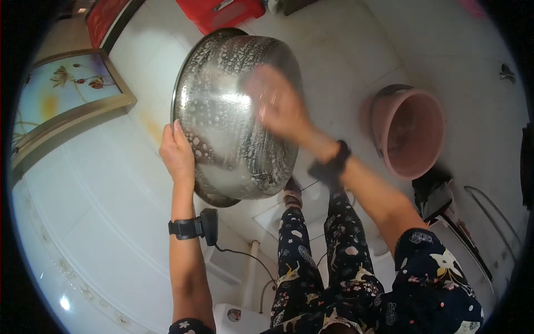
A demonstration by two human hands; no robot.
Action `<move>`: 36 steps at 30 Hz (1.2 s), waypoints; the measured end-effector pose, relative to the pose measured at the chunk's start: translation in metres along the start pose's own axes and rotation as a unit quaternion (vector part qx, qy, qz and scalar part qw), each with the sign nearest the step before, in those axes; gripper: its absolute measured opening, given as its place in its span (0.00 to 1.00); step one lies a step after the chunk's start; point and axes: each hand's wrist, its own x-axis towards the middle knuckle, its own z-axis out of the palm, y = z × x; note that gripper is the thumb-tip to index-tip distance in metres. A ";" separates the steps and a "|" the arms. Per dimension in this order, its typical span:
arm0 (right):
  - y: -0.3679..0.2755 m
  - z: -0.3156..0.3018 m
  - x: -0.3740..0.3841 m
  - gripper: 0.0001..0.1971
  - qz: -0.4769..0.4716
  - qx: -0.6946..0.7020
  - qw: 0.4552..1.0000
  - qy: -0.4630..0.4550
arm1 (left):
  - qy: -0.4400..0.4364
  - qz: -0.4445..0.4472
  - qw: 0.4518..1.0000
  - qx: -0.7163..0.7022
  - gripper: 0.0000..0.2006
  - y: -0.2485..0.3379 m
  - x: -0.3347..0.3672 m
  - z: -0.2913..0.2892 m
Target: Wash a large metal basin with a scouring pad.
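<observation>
A large, shiny metal basin [222, 119] is tipped on its side, its outer wall wet and covered with soap foam and droplets. My left hand [178, 153] is closed on the basin's rim at the left. Against the outer wall on the right lies my right hand [275, 103], smeared by motion. Its fingers look curled, but whether they hold anything I cannot make out. The inside of the basin is turned away and hidden. Each wrist wears a black band, and a cable runs from the device on the left one.
A pink bucket [414, 133] with a dark handle stands at the right on the pale tiled floor. A red plastic stool [219, 14] is at the top. Flower-patterned framed panel [69, 83] sits at the far left. Dustpan-like black object [434, 195] lies below the bucket.
</observation>
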 end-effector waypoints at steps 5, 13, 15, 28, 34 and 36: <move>0.053 0.020 0.028 0.19 0.165 0.034 0.980 0.103 | 0.001 0.000 1.000 0.027 0.14 -0.011 0.010 0.005; 0.032 0.032 -0.035 0.24 0.207 0.090 0.973 0.051 | -0.029 -0.030 0.999 0.011 0.13 -0.016 0.010 -0.004; 0.104 -0.008 0.019 0.21 0.220 0.014 0.967 0.127 | -0.029 -0.027 0.999 -0.029 0.14 0.014 0.010 0.015; 0.034 -0.016 0.071 0.18 -0.034 -0.126 0.986 -0.102 | -0.065 -0.057 0.996 -0.031 0.14 0.032 -0.011 0.006; -0.002 -0.014 0.023 0.15 -0.063 -0.118 0.991 -0.024 | -0.040 0.016 0.998 0.035 0.12 0.026 -0.017 0.004; -0.047 -0.012 -0.017 0.15 -0.144 -0.151 0.970 -0.122 | -0.039 0.023 0.998 0.043 0.11 0.026 -0.012 0.001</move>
